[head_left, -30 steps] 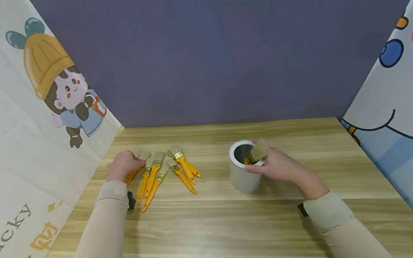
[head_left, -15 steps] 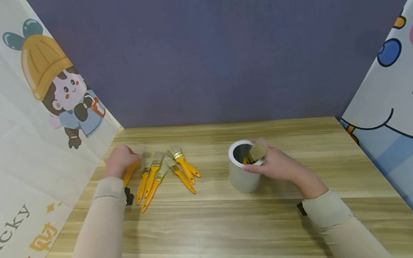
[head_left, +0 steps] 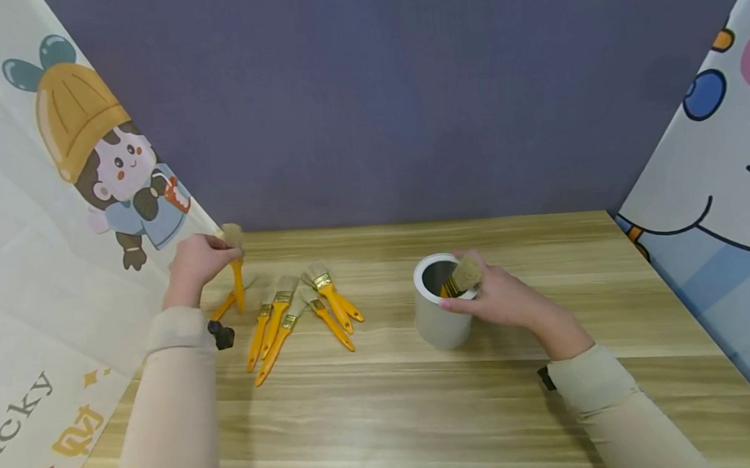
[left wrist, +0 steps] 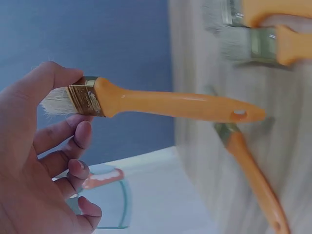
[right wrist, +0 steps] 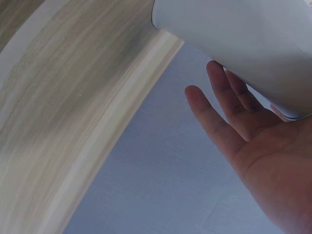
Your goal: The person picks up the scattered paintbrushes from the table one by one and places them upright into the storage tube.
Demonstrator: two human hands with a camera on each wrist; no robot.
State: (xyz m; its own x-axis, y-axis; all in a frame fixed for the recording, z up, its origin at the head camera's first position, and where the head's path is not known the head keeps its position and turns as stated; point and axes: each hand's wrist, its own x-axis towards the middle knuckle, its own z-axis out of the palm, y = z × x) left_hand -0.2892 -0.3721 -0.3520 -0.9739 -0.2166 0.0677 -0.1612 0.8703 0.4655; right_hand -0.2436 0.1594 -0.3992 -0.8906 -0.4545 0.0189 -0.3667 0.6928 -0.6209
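My left hand [head_left: 199, 262] pinches a paintbrush [head_left: 238, 280] by its metal ferrule, above the table's far left part. The left wrist view shows thumb and fingers on the ferrule, bristles toward the palm and the orange handle [left wrist: 165, 104] pointing away. Below it another paintbrush [left wrist: 253, 175] lies on the table. In the head view my right hand [head_left: 512, 300] holds the rim of an upright white can [head_left: 444, 324]. From that can sticks a paintbrush [head_left: 466, 274], bristles up, beside the right thumb. The right wrist view shows fingers along the can's wall [right wrist: 243, 44].
Several orange-handled paintbrushes [head_left: 282, 311] lie fanned out on the wooden table [head_left: 390, 424] between the left hand and the can. A dark blue panel [head_left: 404, 99] stands behind. Printed cloths flank the table, a white one [head_left: 6, 255] on the left.
My left hand has lifted a paintbrush off the table, moving up and left, and now holds it upright. A brush lying beneath has come into sight. The right hand stays at the can.
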